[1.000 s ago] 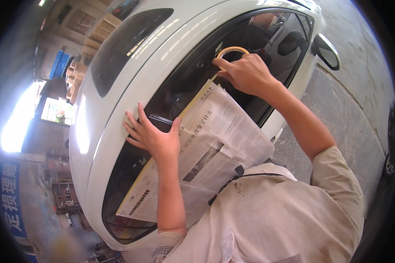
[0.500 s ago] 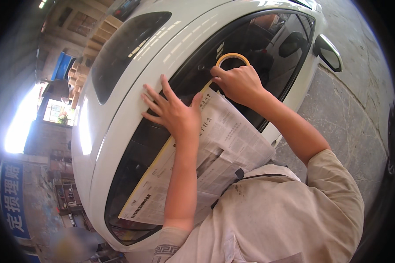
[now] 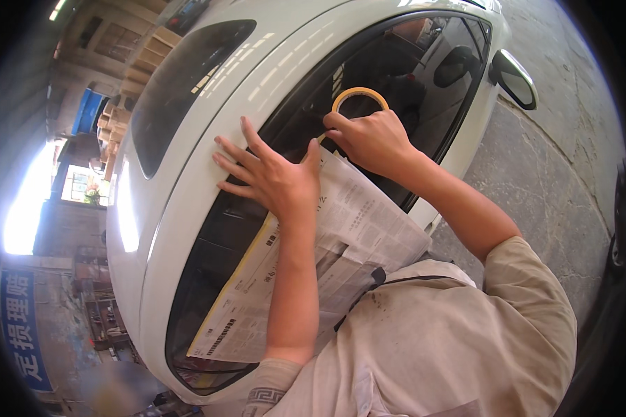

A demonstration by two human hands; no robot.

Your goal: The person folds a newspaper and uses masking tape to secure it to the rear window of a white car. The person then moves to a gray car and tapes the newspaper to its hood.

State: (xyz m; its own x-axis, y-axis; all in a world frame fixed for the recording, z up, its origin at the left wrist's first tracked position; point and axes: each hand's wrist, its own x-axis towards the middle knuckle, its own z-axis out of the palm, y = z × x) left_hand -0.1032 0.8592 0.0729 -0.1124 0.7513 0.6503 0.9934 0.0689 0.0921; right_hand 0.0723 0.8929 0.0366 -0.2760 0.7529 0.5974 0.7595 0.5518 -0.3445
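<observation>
Tape roll (image 3: 358,101) in right hand (image 3: 375,139) grip

**One sign, lower left**

A single sign (image 3: 22,326) shows, at the lower left edge of the view, on a building front beyond the car. It is a tall, narrow blue panel bearing large white characters set one above another; the fisheye bends it into a curve along the dark rim. Its top edge meets a pale horizontal ledge of the wall, and its lower end runs out toward the bottom corner. No packages, labels or screens can be made out elsewhere.
</observation>
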